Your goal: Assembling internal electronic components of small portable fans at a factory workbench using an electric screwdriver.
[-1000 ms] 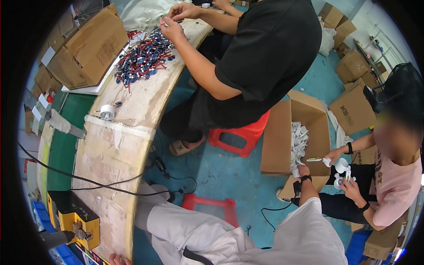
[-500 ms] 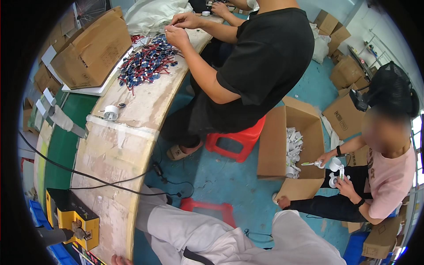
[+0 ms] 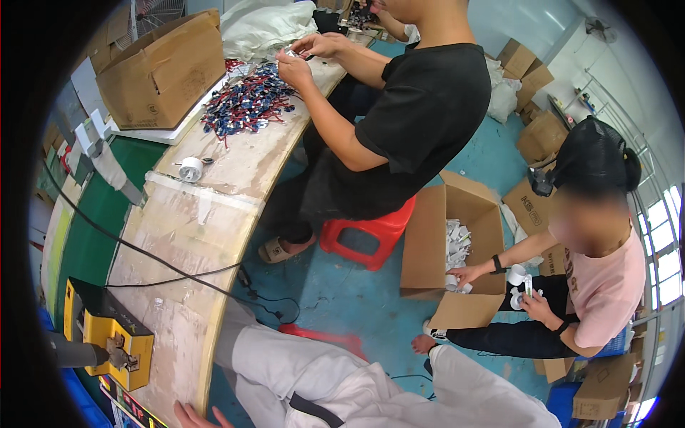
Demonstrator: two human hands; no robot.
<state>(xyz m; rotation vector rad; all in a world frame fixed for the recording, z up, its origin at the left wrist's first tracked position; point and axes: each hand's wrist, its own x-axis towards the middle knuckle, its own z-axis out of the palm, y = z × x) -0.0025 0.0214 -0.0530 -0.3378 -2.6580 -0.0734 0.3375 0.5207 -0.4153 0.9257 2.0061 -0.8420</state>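
My left hand (image 3: 200, 416) shows only in part at the lower edge, its fingers stretched out and apart at the table's rim; nothing shows in it. My right hand is not in the picture. Nearest to the left hand on the wooden table (image 3: 182, 264) is a yellow and black boxy device (image 3: 121, 332), with a dark grey cylindrical tool (image 3: 78, 353) against it. Farther up the table lies a round white plastic part (image 3: 190, 169) beside a small dark piece. Black cables (image 3: 143, 253) cross the tabletop. My legs in light grey trousers (image 3: 314, 364) stretch out beside the table.
A person in black (image 3: 428, 107) handles a small piece by a pile of blue and red wired parts (image 3: 250, 103). Right, a person in pink (image 3: 606, 278) reaches into an open carton (image 3: 421, 242) of white parts. Red stools (image 3: 382, 235) and cables stand on the blue floor.
My view has shifted slightly, and more of my left hand shows, fingers spread. The person in pink has lowered one hand into the carton; the white part it held is no longer seen there.
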